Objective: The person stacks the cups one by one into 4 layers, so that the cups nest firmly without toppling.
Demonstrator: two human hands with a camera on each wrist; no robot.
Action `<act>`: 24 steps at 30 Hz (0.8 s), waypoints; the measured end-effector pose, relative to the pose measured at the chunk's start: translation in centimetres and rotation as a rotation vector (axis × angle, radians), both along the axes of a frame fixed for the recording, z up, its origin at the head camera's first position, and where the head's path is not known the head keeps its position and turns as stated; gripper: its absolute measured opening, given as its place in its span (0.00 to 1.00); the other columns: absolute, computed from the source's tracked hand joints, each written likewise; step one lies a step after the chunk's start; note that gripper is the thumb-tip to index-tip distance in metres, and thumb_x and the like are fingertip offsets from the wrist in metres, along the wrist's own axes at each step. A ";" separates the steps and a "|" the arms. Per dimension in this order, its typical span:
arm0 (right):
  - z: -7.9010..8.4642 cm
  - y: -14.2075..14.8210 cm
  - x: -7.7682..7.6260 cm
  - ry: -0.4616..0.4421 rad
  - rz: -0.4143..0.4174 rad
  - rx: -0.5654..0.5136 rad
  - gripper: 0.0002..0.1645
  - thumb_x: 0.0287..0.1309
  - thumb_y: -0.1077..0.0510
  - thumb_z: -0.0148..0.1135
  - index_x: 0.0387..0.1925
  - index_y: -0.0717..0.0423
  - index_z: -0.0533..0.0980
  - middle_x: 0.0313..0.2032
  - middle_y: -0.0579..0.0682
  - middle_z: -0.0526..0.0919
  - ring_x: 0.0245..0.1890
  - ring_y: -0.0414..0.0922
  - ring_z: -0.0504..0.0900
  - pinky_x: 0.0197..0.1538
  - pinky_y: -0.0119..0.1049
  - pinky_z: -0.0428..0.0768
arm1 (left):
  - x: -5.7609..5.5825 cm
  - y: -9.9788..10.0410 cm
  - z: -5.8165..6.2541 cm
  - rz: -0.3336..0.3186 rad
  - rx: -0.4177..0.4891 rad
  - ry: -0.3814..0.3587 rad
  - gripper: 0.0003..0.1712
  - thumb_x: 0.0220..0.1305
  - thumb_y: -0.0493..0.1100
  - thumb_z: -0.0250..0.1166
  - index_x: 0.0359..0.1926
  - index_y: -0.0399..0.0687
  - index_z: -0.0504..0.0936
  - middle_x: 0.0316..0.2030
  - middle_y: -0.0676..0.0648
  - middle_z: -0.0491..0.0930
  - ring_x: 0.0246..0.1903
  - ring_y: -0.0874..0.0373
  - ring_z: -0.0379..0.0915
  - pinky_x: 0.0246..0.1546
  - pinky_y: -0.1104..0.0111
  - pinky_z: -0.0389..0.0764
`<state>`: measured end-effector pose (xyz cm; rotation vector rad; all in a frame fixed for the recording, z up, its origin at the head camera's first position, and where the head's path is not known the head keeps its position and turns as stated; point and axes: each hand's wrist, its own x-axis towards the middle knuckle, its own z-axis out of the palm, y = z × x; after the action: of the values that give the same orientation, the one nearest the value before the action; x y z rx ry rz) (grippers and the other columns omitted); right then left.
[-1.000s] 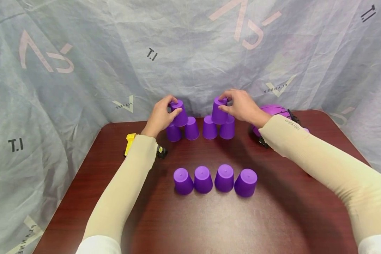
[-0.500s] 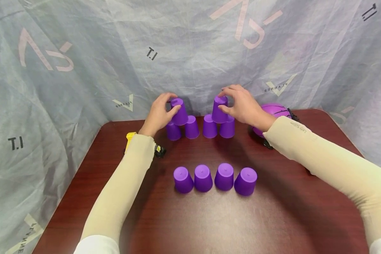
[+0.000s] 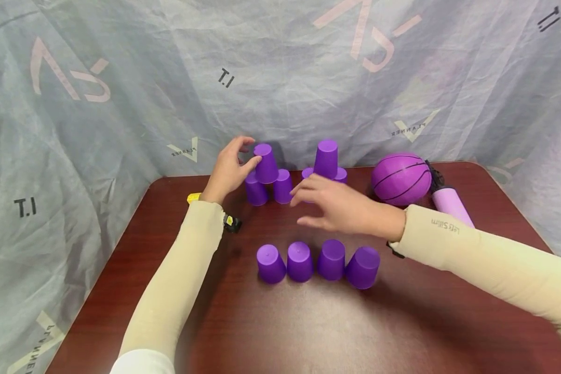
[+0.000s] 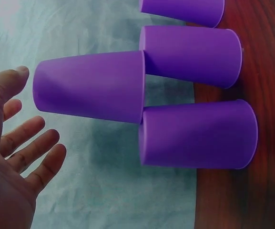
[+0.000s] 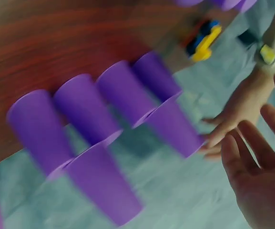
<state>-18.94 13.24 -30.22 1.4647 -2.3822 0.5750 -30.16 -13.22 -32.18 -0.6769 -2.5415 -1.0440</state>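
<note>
Two small stacks of upturned purple cups stand at the table's back, each with one cup resting across two. My left hand is beside the left top cup; in the left wrist view a gap shows between its spread fingers and that cup. Away from the right top cup, my right hand hovers with its fingers apart and nothing in them, hiding much of the right lower cups. Nearer me is a row of several upturned purple cups, including a leftmost one and a rightmost one.
A purple basketball sits at the back right, beside a lilac cylinder. A yellow toy vehicle lies at the left, partly behind my left arm in the head view. A grey printed curtain hangs behind the table.
Both hands have let go of the top cups, which stay on their stacks. My right hand has moved down and left, toward the front row; my left has drawn slightly back.
</note>
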 end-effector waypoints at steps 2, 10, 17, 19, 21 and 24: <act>-0.2 -1.2 0.8 -0.022 0.042 0.073 0.17 0.50 0.52 0.71 0.42 0.52 0.79 0.46 0.46 0.78 0.49 0.44 0.72 0.53 0.36 0.72 | 0.1 0.0 -0.1 -0.003 0.004 -0.003 0.24 0.62 0.46 0.65 0.57 0.43 0.72 0.54 0.44 0.73 0.51 0.48 0.71 0.44 0.57 0.75; -2.1 -5.7 3.2 -0.111 0.169 0.367 0.17 0.51 0.50 0.70 0.43 0.48 0.78 0.43 0.42 0.77 0.43 0.41 0.70 0.45 0.31 0.72 | 0.1 0.3 -0.4 -0.001 -0.002 0.007 0.25 0.62 0.47 0.66 0.57 0.42 0.72 0.54 0.44 0.73 0.51 0.49 0.70 0.43 0.60 0.75; -2.7 -7.3 3.4 -0.096 0.164 0.433 0.11 0.50 0.54 0.72 0.36 0.48 0.79 0.37 0.41 0.75 0.38 0.41 0.69 0.39 0.29 0.71 | -0.1 0.5 -0.6 0.021 -0.017 0.003 0.25 0.61 0.47 0.66 0.57 0.44 0.72 0.52 0.46 0.73 0.50 0.52 0.70 0.42 0.62 0.74; -2.8 -7.5 3.3 -0.098 0.140 0.445 0.12 0.50 0.55 0.72 0.36 0.47 0.78 0.36 0.41 0.75 0.37 0.41 0.70 0.38 0.30 0.72 | -0.2 0.6 -0.7 0.026 -0.011 -0.005 0.25 0.61 0.46 0.66 0.57 0.44 0.72 0.52 0.46 0.73 0.51 0.52 0.70 0.42 0.62 0.74; -2.8 -7.7 3.2 -0.105 0.123 0.455 0.13 0.50 0.55 0.72 0.37 0.47 0.77 0.35 0.41 0.75 0.37 0.41 0.71 0.38 0.30 0.72 | -0.3 0.6 -0.8 0.027 -0.005 -0.013 0.25 0.61 0.46 0.66 0.57 0.44 0.72 0.53 0.45 0.73 0.51 0.51 0.69 0.43 0.60 0.75; -2.8 -7.6 2.9 -0.120 0.113 0.447 0.13 0.50 0.55 0.72 0.36 0.48 0.77 0.34 0.41 0.75 0.37 0.40 0.71 0.37 0.30 0.73 | -0.5 0.7 -0.9 0.023 0.001 -0.016 0.25 0.61 0.46 0.66 0.56 0.43 0.71 0.53 0.45 0.73 0.51 0.51 0.70 0.44 0.60 0.75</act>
<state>-16.01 5.61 -32.99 1.7965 -2.6549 0.1577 -30.63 -12.48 -33.09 -0.6403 -2.5555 -1.0474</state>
